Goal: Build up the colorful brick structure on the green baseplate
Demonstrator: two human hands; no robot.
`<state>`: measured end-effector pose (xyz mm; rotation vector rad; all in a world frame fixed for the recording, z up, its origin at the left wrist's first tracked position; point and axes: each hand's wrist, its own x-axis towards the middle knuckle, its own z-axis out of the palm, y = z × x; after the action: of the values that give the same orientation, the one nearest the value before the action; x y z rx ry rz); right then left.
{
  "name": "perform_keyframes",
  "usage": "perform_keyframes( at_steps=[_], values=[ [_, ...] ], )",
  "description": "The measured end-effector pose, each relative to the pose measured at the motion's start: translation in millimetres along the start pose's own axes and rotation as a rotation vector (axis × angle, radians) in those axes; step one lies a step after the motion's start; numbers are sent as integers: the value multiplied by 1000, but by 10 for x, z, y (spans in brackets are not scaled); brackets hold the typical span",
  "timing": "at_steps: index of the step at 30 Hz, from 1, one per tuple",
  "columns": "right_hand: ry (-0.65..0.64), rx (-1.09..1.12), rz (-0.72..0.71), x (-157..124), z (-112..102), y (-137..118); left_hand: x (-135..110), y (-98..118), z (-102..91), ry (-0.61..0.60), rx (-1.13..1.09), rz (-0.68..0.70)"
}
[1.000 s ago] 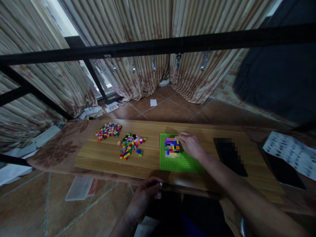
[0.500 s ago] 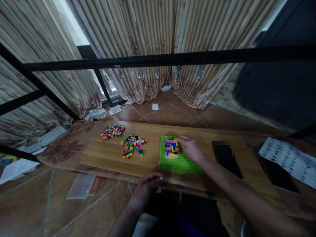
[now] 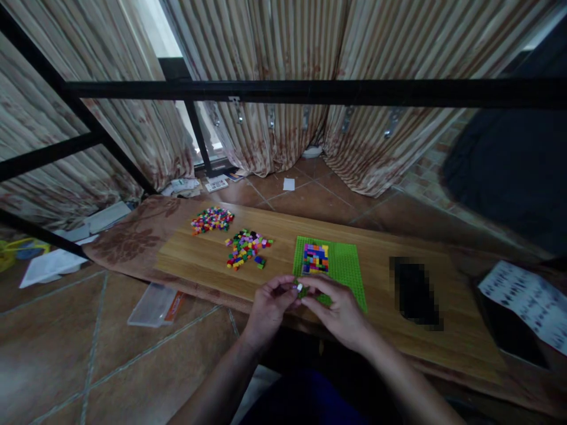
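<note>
My left hand (image 3: 271, 304) pinches a small white toy brick (image 3: 300, 287) between thumb and fingertips, in front of the baseplate's near edge. Close beside it, my right hand (image 3: 334, 304) has thumb and index finger apart around the brick; whether they touch it I cannot tell. Behind my hands lies a green studded baseplate (image 3: 343, 265). On its left part stands a block of multicoloured bricks (image 3: 316, 258), its near end partly covered by my fingers.
Two piles of loose bricks, a farther pile (image 3: 212, 219) and a nearer pile (image 3: 245, 247), lie left on the wooden board (image 3: 199, 260). A dark pixelated object (image 3: 416, 292) and a printed sheet (image 3: 525, 301) are at right. A black rail (image 3: 283, 91) crosses beyond the board.
My right hand has left the brick block and come back toward me, meeting my left hand. The left hand has risen slightly with the white brick. The camera view has shifted.
</note>
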<state>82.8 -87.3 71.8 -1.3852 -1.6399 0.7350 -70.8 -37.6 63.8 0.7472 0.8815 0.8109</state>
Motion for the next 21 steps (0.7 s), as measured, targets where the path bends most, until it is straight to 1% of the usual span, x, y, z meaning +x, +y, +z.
perform_keyframes(
  at_steps=[2, 6, 10, 13, 17, 19, 21],
  values=[
    [5, -18, -26, 18, 20, -45, -8, 11, 10, -35, 11, 19],
    [62, -2, -55, 59, 14, -30, -21, 3, -15, -58, 74, 84],
    [87, 44, -33, 39, 40, -21, -51, -36, -59, -88, 215, 227],
    [96, 95, 1, 1, 122, -17, -95, -60, -88, -84, 351, 323],
    [121, 178, 101, -46, 289, 32, -130, -85, -158, -90, 489, 338],
    [167, 191, 161, -42, 345, 62, -126, -126, -238, -81, 540, 321],
    [224, 175, 193, 15, 365, 75, -113, -203, -358, -54, 562, 292]
  ],
)
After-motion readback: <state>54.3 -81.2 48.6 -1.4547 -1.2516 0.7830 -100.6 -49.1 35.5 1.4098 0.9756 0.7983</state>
